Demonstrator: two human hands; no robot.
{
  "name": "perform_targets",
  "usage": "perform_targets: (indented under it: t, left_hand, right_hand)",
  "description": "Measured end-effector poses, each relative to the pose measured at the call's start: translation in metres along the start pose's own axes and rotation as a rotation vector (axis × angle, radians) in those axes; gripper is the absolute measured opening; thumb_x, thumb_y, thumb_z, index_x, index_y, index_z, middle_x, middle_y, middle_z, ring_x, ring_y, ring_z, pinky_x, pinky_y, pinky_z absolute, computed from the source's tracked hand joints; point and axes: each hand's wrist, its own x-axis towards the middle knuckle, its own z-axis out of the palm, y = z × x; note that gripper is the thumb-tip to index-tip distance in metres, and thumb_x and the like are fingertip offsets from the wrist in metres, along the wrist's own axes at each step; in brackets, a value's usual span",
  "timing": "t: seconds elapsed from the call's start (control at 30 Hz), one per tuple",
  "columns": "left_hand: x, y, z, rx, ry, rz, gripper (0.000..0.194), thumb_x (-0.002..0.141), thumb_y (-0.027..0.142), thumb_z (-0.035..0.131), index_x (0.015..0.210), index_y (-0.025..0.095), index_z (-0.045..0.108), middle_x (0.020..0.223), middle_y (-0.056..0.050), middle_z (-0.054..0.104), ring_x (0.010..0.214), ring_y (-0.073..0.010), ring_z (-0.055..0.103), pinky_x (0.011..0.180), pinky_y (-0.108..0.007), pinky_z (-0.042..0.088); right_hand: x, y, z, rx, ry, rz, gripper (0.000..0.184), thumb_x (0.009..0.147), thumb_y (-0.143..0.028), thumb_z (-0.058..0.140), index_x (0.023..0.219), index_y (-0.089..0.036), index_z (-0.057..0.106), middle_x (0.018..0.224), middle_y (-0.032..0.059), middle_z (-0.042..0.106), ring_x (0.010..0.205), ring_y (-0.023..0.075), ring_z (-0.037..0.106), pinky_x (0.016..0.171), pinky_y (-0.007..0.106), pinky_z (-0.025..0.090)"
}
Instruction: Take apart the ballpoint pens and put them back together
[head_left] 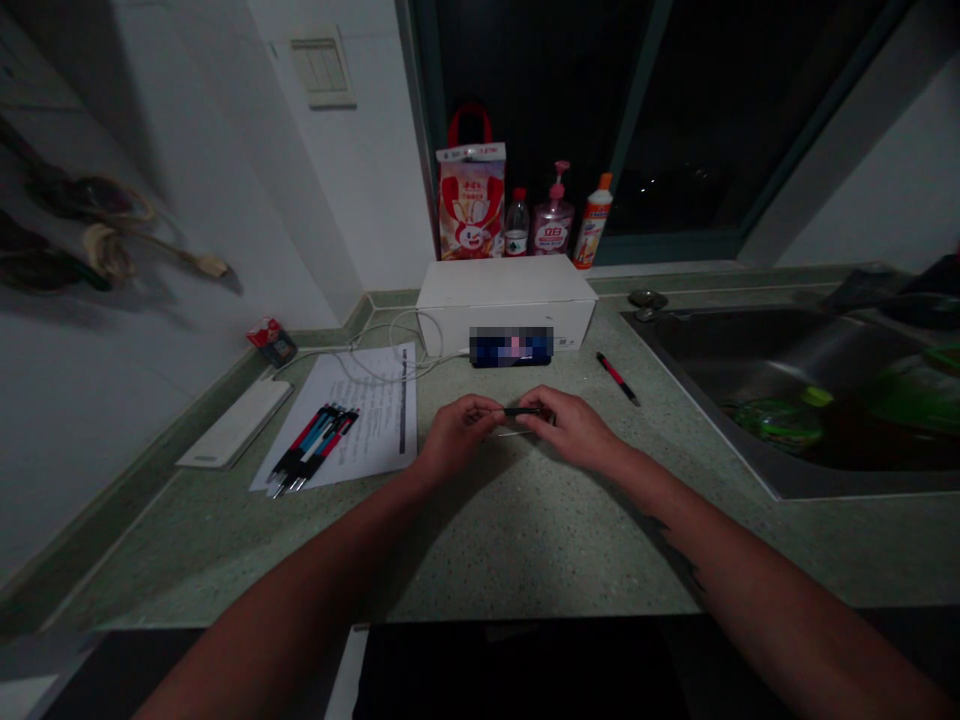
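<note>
Between my fingertips, just above the counter, is a slim black pen piece [520, 411]. My left hand [455, 432] pinches its left end, and my right hand [571, 425] grips the right end, partly covering it. A thin pale stick [514, 433], perhaps a pen refill, shows just below the piece; whether a finger touches it I cannot tell. To the right lies a red and black pen [618, 378]. Several pens [315, 445] with red, blue and black barrels sit bunched on a printed sheet of paper [379, 410] at the left.
A lit phone [511, 348] leans on a white box [506, 285], with a white cable [390, 378] running left. Beyond stand a red bag [471, 205] and several bottles. A long white object [236, 422] lies left of the paper. A steel sink [757, 400] is set at right.
</note>
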Motion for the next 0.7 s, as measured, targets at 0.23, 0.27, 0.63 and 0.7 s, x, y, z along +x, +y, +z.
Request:
perform_targets:
  t: [0.23, 0.27, 0.63, 0.7]
  left_hand:
    - [0.001, 0.001, -0.001, 0.047, -0.028, 0.030, 0.017, 0.084, 0.034, 0.068, 0.083, 0.017, 0.070, 0.079, -0.005, 0.073, 0.071, -0.0152, 0.064, 0.070, -0.029, 0.051]
    - [0.001, 0.001, -0.001, 0.053, -0.035, 0.039, 0.017, 0.085, 0.033, 0.068, 0.083, 0.017, 0.069, 0.080, -0.004, 0.073, 0.072, -0.0153, 0.065, 0.072, -0.029, 0.052]
    - [-0.010, 0.002, 0.002, 0.640, -0.247, 0.293, 0.010, 0.076, 0.016, 0.068, 0.081, 0.022, 0.074, 0.082, -0.005, 0.069, 0.084, -0.0217, 0.061, 0.080, -0.035, 0.048]
    - [-0.010, 0.003, 0.002, 0.686, -0.270, 0.309, 0.010, 0.077, 0.017, 0.069, 0.083, 0.022, 0.075, 0.082, -0.006, 0.068, 0.084, -0.0228, 0.061, 0.079, -0.036, 0.047]
  right_hand:
    - [0.001, -0.003, -0.002, -0.020, -0.097, -0.008, 0.030, 0.102, -0.033, 0.046, 0.082, -0.021, 0.065, 0.078, 0.0026, 0.069, 0.074, 0.0174, 0.063, 0.070, 0.029, 0.042]
    - [0.001, -0.003, -0.002, -0.016, -0.108, -0.008, 0.032, 0.102, -0.033, 0.045, 0.081, -0.021, 0.065, 0.077, 0.0024, 0.069, 0.073, 0.0171, 0.063, 0.070, 0.029, 0.042]
    - [0.001, 0.007, -0.002, -0.323, -0.152, 0.061, 0.005, 0.087, -0.026, 0.065, 0.086, -0.022, 0.068, 0.089, 0.0037, 0.069, 0.075, 0.0172, 0.061, 0.064, 0.028, 0.037]
    - [0.001, 0.007, -0.002, -0.360, -0.162, 0.054, 0.006, 0.088, -0.023, 0.062, 0.085, -0.022, 0.068, 0.091, 0.0044, 0.068, 0.077, 0.0179, 0.062, 0.065, 0.029, 0.037]
